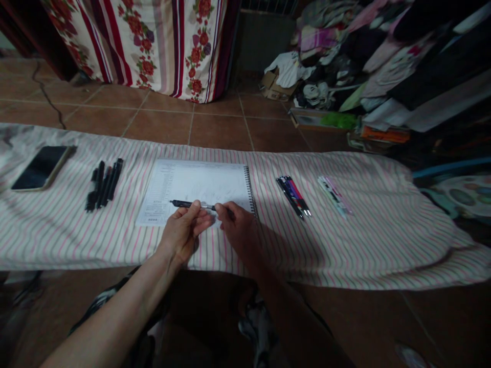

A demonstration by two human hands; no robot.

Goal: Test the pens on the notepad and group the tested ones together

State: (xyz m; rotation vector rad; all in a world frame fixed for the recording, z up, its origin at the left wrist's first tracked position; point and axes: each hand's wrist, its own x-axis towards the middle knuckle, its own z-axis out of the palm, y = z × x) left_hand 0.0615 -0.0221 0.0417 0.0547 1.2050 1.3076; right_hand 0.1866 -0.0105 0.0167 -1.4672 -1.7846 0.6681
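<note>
A black pen (184, 204) lies level over the near edge of a spiral notebook (199, 184) on a striped cloth (345, 240). My left hand (183, 230) pinches the pen near its middle, fingers closed round it. My right hand (240, 227) grips the same pen at its right end with thumb and fingertips. Both hands meet just above the notebook's bottom edge. The open page is white, with a printed table down its left side.
Several black pens (104, 184) lie left of the notebook, with a dark phone (41, 167) further left. Coloured pens (294, 196) and pale pens (334, 196) lie to the right. A floral curtain (153, 41) and a clothes pile (345, 61) stand beyond on the tiled floor.
</note>
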